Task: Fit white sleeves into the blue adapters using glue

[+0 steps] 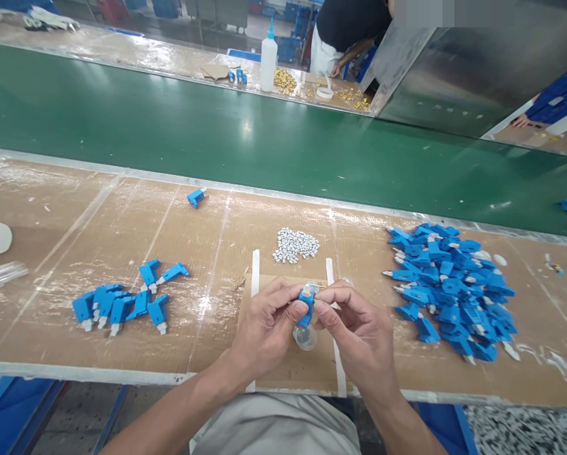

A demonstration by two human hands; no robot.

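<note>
Between thumb and fingers, my left hand (268, 322) holds a small blue plastic part (305, 308) with a whitish end. My right hand (359, 322) is closed in a pinch at the part's right side; what lies between its fingertips is too small to make out. Just below the held part sits a small round clear dish (304, 338) on a cardboard piece (287, 374). Beyond my hands lies a heap of small grey-white pieces (295, 245). A large pile of similar blue parts (454, 291) is on the right, and a smaller group (122, 304) on the left.
One blue part (196, 198) lies alone near the green conveyor belt (217, 126). Across the belt stand a white bottle (268, 63) and brass-coloured pieces (284, 81). A person in dark clothing (352, 28) is behind them. A bin of grey pieces (524, 430) is below the table, right.
</note>
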